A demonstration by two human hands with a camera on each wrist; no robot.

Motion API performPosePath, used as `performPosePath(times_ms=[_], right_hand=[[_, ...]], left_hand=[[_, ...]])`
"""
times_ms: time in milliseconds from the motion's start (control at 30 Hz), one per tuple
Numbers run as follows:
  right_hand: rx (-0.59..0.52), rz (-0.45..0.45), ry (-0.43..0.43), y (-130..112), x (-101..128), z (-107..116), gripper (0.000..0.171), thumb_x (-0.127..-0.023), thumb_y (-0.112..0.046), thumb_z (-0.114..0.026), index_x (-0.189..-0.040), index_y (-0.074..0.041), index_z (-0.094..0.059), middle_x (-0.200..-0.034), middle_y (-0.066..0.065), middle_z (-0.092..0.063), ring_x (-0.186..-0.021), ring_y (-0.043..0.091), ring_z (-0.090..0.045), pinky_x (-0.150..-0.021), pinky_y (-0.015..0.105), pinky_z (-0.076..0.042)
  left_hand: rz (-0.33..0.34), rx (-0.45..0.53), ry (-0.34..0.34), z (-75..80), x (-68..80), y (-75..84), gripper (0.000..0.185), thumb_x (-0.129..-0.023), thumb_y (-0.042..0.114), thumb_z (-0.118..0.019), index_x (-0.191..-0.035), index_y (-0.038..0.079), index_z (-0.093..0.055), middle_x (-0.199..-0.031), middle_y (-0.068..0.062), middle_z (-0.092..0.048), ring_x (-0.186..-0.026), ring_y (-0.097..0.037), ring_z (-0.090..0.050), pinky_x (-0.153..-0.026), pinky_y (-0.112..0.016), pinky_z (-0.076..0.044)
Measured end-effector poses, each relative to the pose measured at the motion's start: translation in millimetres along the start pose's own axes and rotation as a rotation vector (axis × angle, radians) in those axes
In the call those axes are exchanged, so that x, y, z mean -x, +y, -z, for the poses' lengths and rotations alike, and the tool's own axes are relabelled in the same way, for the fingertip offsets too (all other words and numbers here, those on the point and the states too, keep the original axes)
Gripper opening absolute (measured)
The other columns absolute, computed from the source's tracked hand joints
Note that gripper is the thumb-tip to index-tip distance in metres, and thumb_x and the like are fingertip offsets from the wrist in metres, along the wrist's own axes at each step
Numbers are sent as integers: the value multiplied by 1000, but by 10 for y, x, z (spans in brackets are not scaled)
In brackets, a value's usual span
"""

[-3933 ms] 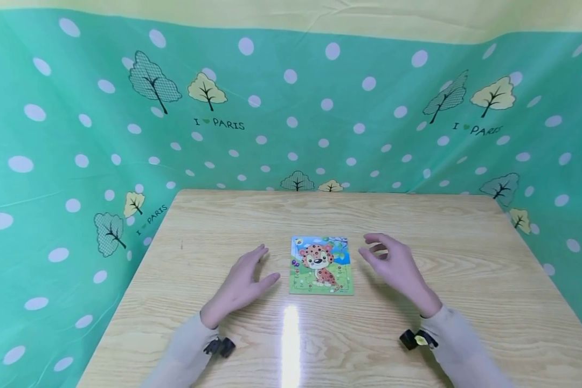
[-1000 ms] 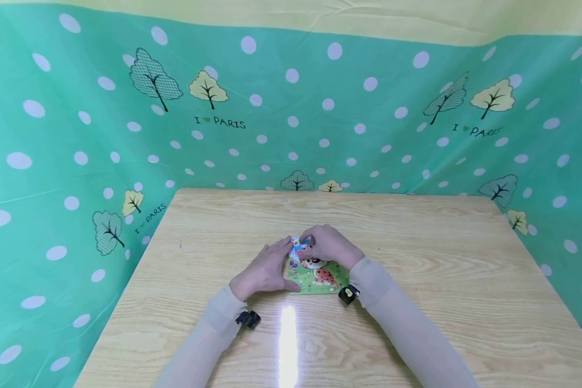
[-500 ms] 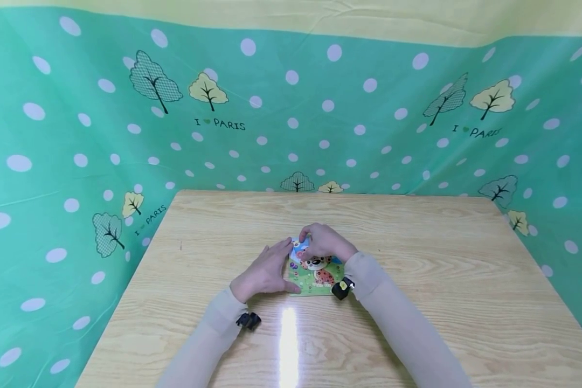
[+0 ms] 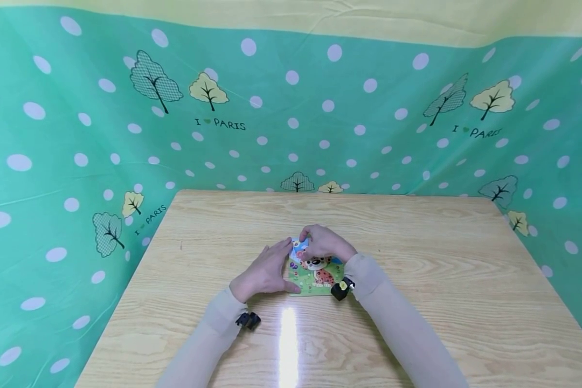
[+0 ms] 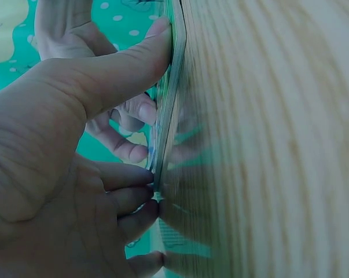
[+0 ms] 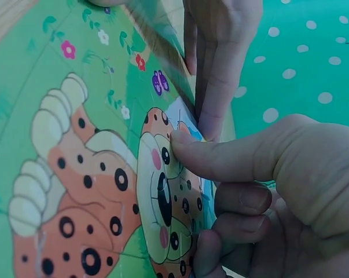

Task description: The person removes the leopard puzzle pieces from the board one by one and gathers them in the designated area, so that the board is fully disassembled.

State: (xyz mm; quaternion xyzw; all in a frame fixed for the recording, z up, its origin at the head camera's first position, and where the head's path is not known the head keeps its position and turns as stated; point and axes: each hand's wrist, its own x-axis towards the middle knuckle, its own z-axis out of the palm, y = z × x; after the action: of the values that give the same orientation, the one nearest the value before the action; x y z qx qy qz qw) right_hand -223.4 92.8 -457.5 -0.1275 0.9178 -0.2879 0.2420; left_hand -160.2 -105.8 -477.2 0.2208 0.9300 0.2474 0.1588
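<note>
A square jigsaw puzzle with a cartoon leopard lies on the wooden table; fine seams cross its picture. My left hand steadies its left side, with the thumb on the near corner and straight fingertips by the far left corner. In the left wrist view the board's thin edge shows under that thumb. My right hand reaches over the far left part of the picture. Its thumb presses by the leopard's ear, the other fingers are curled, and thumb and index finger straddle a bit of the board.
The wooden table extends around the puzzle and carries a bright light reflection near its front. A green dotted curtain with printed trees closes off the back and both sides. Black wrist cameras sit on both sleeves.
Several seconds ago both hands hovered apart beside the puzzle; now both touch it. The right hand has crossed leftward over the picture. In the last second its wrist shifted slightly left.
</note>
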Motion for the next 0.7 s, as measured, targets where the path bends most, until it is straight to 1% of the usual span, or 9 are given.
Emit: performPosePath(times_ms=[100, 233, 400, 600, 633, 700], right_hand=[[-16, 7, 4, 2, 21, -9, 42, -88, -17, -88, -124, -9, -67, -74, 0, -60, -60, 13, -47, -54, 26, -39], [-43, 8, 16, 14, 52, -17, 42, -89, -19, -88, -124, -10, -66, -72, -1, -54, -60, 13, -45, -54, 26, -38], [-55, -6, 44, 44, 87, -23, 45, -89, -24, -88, -128, -14, -67, -81, 1, -58, -68, 16, -51, -59, 27, -43], [-70, -18, 75, 91, 103, -28, 46, -88, -28, -89, -128, -16, -70, -74, 0, -57, -60, 13, -47, -54, 26, -39], [-77, -14, 81, 103, 106, -32, 46, -88, -28, -90, -128, -16, -70, -75, 1, -58, -60, 13, -47, -54, 27, -39], [-85, 5, 102, 132, 114, -41, 46, -87, -29, -90, -127, -15, -71, -83, 2, -61, -67, 15, -51, -59, 28, -43]], left_hand=[[-2, 4, -2, 0, 5, -4, 125, -74, 49, -97, -167, 2, -29, -177, -14, -24, -165, -32, -23, -133, -63, -15], [-6, 11, 2, -2, 11, -10, 125, -73, 48, -97, -167, 1, -29, -177, -15, -24, -165, -33, -24, -133, -64, -15], [-15, 11, 3, -2, 9, -16, 125, -74, 48, -96, -168, 2, -28, -177, -16, -23, -165, -33, -23, -133, -65, -14], [-9, -2, -4, 8, 9, -10, 125, -75, 49, -95, -169, 4, -26, -178, -14, -21, -165, -32, -22, -134, -64, -12], [-8, -4, -5, 7, 8, -9, 125, -75, 49, -95, -169, 4, -26, -178, -14, -21, -165, -32, -22, -134, -63, -12], [-6, -7, -5, 3, 5, -11, 125, -75, 49, -95, -169, 5, -26, -178, -13, -21, -165, -32, -22, -134, -63, -12]])
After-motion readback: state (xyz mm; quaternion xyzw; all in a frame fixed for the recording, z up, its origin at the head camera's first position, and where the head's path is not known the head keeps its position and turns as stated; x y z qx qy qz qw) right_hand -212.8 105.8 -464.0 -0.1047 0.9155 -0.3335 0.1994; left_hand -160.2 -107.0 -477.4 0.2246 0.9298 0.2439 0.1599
